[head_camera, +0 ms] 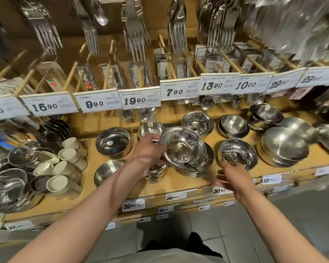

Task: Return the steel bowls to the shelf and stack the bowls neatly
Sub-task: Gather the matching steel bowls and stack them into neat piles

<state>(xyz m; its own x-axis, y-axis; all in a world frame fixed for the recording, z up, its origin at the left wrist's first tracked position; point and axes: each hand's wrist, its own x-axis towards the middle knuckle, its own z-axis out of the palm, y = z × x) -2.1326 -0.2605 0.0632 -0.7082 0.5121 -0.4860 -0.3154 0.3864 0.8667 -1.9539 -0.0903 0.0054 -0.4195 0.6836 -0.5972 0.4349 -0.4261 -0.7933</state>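
Fingers [156, 139] of left hand [149, 151] grip round shiny steel bowl [182, 147].

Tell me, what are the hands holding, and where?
The left hand holds a steel bowl by its left rim, tilted over a stack. The right hand holds nothing.

Small shiny round steel bowl [180, 147], tilted, mouth facing camera, held above stacked steel bowls [196, 168] on tan wooden shelf [179, 183]; similar single bowl [237, 153] at 3 o'clock.
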